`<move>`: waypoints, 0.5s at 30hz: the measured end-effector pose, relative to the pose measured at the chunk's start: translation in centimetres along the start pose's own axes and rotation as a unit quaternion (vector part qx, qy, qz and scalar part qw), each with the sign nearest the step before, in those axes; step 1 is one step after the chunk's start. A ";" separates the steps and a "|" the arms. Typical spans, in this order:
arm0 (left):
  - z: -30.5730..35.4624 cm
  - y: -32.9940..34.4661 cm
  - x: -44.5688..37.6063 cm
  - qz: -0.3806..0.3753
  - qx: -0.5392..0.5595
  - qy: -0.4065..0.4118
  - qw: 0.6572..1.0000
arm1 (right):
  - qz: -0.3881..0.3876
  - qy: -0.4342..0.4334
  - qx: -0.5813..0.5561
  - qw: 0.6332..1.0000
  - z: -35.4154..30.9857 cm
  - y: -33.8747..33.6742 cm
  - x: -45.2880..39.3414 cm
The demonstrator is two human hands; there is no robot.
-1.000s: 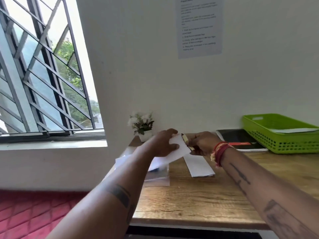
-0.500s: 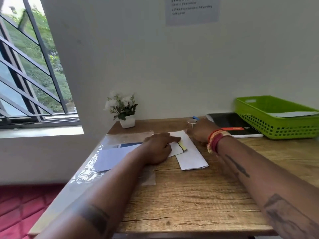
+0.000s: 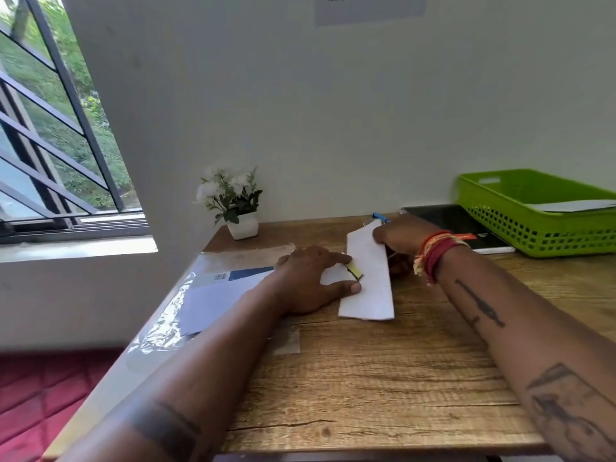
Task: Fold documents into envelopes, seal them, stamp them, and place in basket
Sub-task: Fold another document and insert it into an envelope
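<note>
Indoors, a wooden table (image 3: 383, 378) meets a white wall beside a barred window (image 3: 50, 128). Left hand (image 3: 310, 281) presses flat, fingers spread, on a white envelope (image 3: 370, 281). Right hand (image 3: 400, 233) pinches the envelope's far end.

A white envelope (image 3: 368, 281) is lying flat on the wooden bench (image 3: 383, 378), its long side pointing away toward the wall. A small yellow stamp (image 3: 354, 270) is sitting at its left edge. The green basket (image 3: 520, 221) is standing far right, a white envelope in the basket (image 3: 571, 205) resting inside.
</note>
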State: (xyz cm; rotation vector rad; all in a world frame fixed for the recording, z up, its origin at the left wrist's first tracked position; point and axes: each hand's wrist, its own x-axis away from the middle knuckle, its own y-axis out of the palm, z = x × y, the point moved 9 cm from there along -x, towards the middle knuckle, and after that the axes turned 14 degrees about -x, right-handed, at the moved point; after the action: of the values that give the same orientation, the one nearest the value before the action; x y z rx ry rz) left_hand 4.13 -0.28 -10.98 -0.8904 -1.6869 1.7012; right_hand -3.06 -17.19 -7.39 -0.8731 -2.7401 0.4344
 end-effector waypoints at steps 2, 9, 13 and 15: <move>0.1 -0.2 0.1 0.000 -0.012 -0.005 1.000 | 0.028 -0.032 0.076 0.996 -0.2 -1.4 -0.6; -0.2 -0.2 -0.2 0.030 0.018 -0.006 0.999 | -0.137 -0.085 0.122 0.979 0.5 1.2 -0.1; -0.1 -0.8 0.4 0.061 0.056 -0.008 0.997 | -0.065 -0.133 0.137 0.980 -0.5 -0.4 -0.3; -0.1 -0.9 0.5 0.057 0.064 -0.007 0.996 | 0.054 -0.172 0.042 0.983 -1.2 -3.3 -0.5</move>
State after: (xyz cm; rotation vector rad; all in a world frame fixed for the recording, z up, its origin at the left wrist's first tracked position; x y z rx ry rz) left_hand 3.86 0.21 -10.07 -0.9329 -1.5425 1.8720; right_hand -3.98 -19.85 -5.16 -1.0114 -2.9617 0.7825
